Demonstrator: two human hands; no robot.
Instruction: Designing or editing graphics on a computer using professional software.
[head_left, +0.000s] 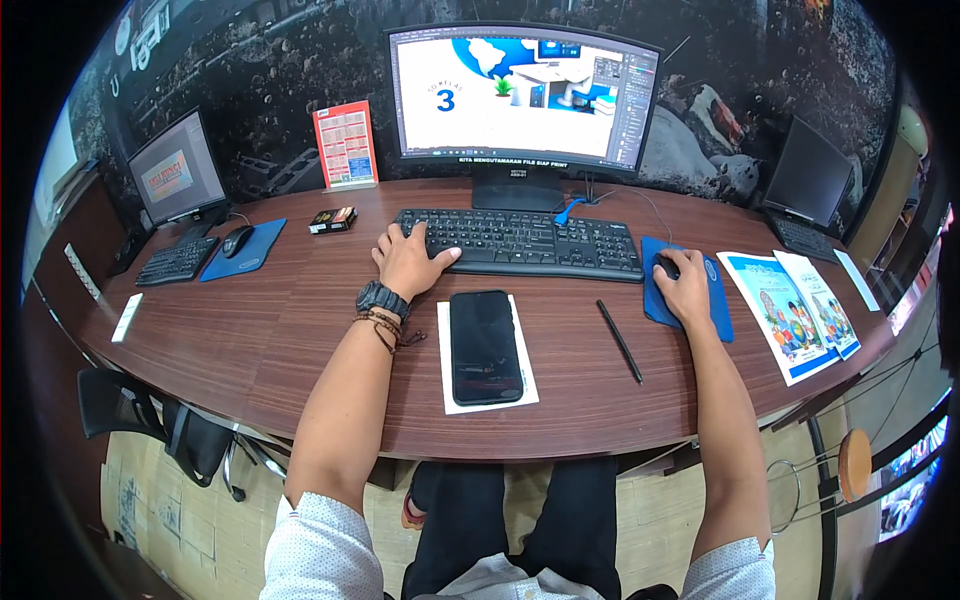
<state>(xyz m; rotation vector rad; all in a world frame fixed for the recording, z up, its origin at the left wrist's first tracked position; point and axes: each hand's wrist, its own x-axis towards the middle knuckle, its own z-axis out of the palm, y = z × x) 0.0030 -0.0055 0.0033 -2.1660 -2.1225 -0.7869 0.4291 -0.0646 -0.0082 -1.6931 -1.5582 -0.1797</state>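
My left hand (408, 262) rests at the left end of a black keyboard (530, 258), its fingers spread over the keys and the thumb stretched out along the near edge. A dark watch and beaded bracelets circle that wrist. To the right, my right hand (686, 290) is curled over a black computer mouse (667, 265), which it mostly hides, on a blue mouse pad (717, 318). Behind the keyboard stands a wide monitor (430, 125) showing a graphics program with a blue and white design. Between my forearms lie a black phone (486, 348) on white paper (447, 385) and a black pen (620, 342).
On the left are a second monitor (178, 172), keyboard (177, 261) and mouse (237, 240). A small dark box (332, 220) lies before a red-framed calendar (345, 145). Printed booklets (780, 310) lie right, near another monitor (809, 170). A black chair (125, 405) stands at lower left.
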